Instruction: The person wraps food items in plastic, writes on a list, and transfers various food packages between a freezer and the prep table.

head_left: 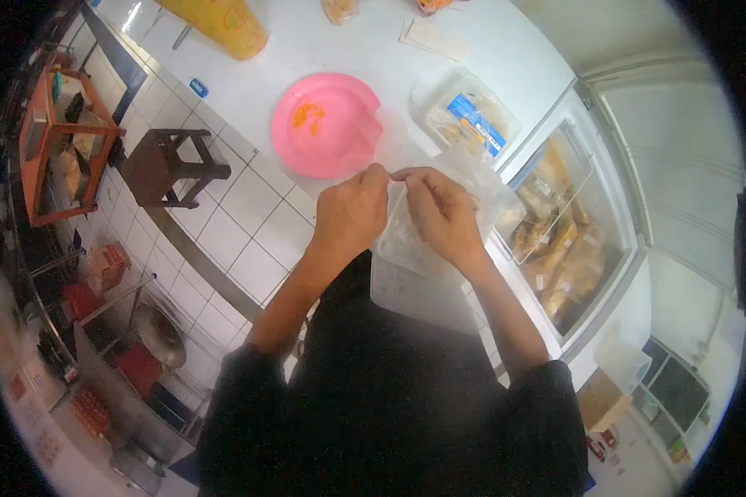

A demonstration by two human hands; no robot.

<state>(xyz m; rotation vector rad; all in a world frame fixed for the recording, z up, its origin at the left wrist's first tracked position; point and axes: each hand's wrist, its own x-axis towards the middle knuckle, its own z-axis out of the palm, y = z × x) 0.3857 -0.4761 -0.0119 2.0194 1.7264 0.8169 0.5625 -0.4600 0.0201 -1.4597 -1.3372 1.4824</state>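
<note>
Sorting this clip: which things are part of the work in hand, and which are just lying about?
In hand:
left hand
right hand
clear bag

Lying about:
pink plate
yellow jug
food pack
stool
glass-lid freezer

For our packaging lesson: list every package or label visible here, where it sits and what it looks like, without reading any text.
Clear plastic bag: held between both hands, see-through, pale contents.
Clear packet with blue label: on the white counter, right of the pink plate.
Small blue tag: at the counter's left edge.
</note>
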